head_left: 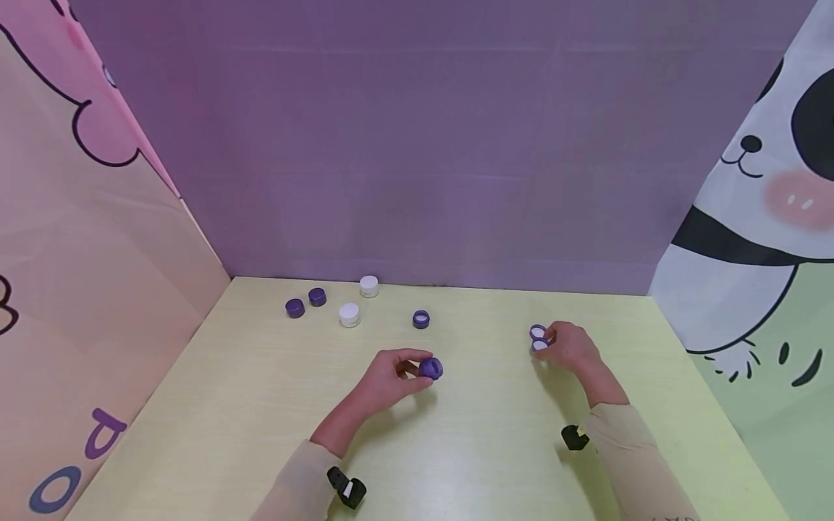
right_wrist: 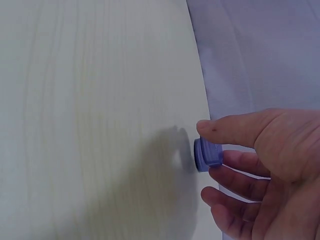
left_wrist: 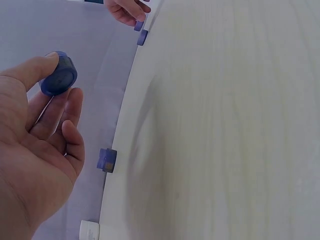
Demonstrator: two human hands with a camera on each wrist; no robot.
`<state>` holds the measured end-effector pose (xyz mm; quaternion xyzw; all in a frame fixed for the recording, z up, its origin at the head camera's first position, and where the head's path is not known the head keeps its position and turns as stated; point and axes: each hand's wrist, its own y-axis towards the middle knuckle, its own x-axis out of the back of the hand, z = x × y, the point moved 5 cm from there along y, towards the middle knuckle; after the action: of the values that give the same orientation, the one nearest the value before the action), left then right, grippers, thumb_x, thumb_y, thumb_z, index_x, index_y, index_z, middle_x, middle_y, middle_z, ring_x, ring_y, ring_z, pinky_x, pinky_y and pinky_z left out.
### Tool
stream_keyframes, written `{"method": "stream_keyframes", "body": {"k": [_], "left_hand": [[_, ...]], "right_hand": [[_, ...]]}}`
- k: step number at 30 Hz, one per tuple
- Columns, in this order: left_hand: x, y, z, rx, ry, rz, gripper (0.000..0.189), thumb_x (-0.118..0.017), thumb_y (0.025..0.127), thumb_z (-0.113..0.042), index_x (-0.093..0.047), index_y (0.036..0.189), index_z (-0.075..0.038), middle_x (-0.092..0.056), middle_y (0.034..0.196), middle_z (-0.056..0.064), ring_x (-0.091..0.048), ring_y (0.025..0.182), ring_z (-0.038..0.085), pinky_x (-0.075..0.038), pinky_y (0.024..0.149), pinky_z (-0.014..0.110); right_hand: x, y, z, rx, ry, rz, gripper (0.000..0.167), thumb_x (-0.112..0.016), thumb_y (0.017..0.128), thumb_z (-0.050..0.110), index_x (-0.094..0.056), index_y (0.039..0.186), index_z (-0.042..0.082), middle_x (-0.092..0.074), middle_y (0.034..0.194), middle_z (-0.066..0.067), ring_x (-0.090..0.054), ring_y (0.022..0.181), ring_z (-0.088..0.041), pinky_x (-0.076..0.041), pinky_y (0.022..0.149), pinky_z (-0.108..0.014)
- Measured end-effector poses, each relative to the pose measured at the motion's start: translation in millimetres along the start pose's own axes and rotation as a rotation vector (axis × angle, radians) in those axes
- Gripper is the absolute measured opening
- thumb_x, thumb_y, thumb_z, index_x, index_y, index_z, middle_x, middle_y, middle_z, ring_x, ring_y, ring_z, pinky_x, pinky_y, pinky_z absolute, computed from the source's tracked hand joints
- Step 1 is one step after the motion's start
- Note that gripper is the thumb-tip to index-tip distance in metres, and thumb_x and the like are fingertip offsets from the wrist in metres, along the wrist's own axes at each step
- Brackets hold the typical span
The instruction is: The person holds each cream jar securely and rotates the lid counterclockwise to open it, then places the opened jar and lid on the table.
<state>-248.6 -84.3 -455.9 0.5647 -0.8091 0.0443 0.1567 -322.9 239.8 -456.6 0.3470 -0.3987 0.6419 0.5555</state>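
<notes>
So from the head view we've got the left hand (head_left: 391,380) pinching a small purple pot (head_left: 431,368) between thumb and fingers, held up over the middle of the desk (head_left: 195,405). Over toward the right edge, the right hand (head_left: 572,347) has its thumb and fingers round a purple cap (head_left: 540,346), pale inside facing up. A second purple cap (head_left: 537,331) sits right behind it, on the back-edge side. We've also got a lone purple piece (head_left: 420,319) near the middle of the back edge, then a nearer white jar (head_left: 349,315), a farther white jar (head_left: 368,286) and two dark purple pieces (head_left: 295,309) grouped toward the back left corner.

Left wrist view: we see the thumb on one side of the purple pot and fingertips on the other, little finger curled in. The lone purple piece is down on the desk below that hand.

Right wrist view: thumb and fingers pinch the purple cap, which overlaps the second purple cap from here. We can't really tell if those two caps touch.
</notes>
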Motion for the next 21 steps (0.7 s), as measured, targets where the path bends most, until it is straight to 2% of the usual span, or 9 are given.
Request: {"method": "stream_keyframes", "body": {"k": [3,5,8,12,14,18,21], "left_hand": [[1.4,-2.6,-10.7,0.022,-0.022,0.015,0.034,-0.073,0.083,0.004,-0.065,0.116,0.007,-0.067,0.108,0.020,-0.065,0.090,0.034,-0.049,0.066,0.022],[2.0,-3.1,-12.3,0.041,-0.036,0.025,0.034,-0.073,0.083,0.004,-0.064,0.116,0.007,-0.067,0.107,0.019,-0.064,0.089,0.032,-0.050,0.069,0.022],[1.5,-0.4,-2.6,0.067,-0.058,0.037,0.034,-0.073,0.083,0.004,-0.063,0.115,0.006,-0.067,0.106,0.017,-0.064,0.089,0.029,-0.052,0.073,0.024],[-0.1,4.6,14.0,0.062,-0.079,0.054,0.036,-0.074,0.082,0.004,-0.060,0.116,0.004,-0.066,0.106,0.013,-0.065,0.090,0.027,-0.053,0.077,0.028],[-0.5,6.0,17.8,0.053,-0.080,0.066,0.040,-0.075,0.081,0.003,-0.059,0.118,0.004,-0.066,0.106,0.011,-0.065,0.090,0.025,-0.053,0.079,0.029],[-0.5,7.7,20.9,0.042,-0.023,0.091,0.043,-0.076,0.083,-0.003,-0.061,0.123,0.002,-0.067,0.106,0.008,-0.064,0.089,0.021,-0.052,0.078,0.029],[0.3,7.7,20.5,0.040,0.032,0.107,0.039,-0.077,0.083,-0.007,-0.065,0.120,-0.001,-0.069,0.105,0.004,-0.063,0.089,0.018,-0.052,0.076,0.028]], "right_hand": [[-1,0.8,-2,-0.010,-0.012,-0.009,0.043,-0.079,0.078,0.026,-0.059,0.101,-0.005,-0.062,0.093,-0.015,-0.055,0.081,-0.028,-0.047,0.073,-0.041],[-2,0.8,-3,-0.016,-0.018,-0.013,0.043,-0.079,0.079,0.026,-0.059,0.101,-0.005,-0.062,0.093,-0.015,-0.055,0.081,-0.028,-0.047,0.073,-0.041],[-4,0.1,-5,-0.039,-0.011,-0.013,0.043,-0.078,0.079,0.027,-0.059,0.101,-0.005,-0.063,0.093,-0.015,-0.055,0.081,-0.028,-0.047,0.073,-0.042],[-5,-1.8,-6,-0.075,0.013,-0.012,0.041,-0.077,0.079,0.026,-0.060,0.102,-0.004,-0.063,0.095,-0.015,-0.056,0.082,-0.028,-0.047,0.071,-0.041],[-6,-2.8,-7,-0.091,0.019,-0.016,0.040,-0.076,0.079,0.026,-0.060,0.101,-0.003,-0.064,0.095,-0.015,-0.056,0.082,-0.028,-0.046,0.069,-0.040],[-6,-3.6,-7,-0.108,0.023,-0.028,0.040,-0.077,0.078,0.027,-0.061,0.100,-0.003,-0.064,0.095,-0.015,-0.056,0.080,-0.028,-0.045,0.067,-0.038],[-6,-2.4,-8,-0.112,0.019,-0.033,0.041,-0.077,0.078,0.028,-0.061,0.099,-0.002,-0.064,0.093,-0.014,-0.056,0.079,-0.027,-0.044,0.064,-0.037]]}}
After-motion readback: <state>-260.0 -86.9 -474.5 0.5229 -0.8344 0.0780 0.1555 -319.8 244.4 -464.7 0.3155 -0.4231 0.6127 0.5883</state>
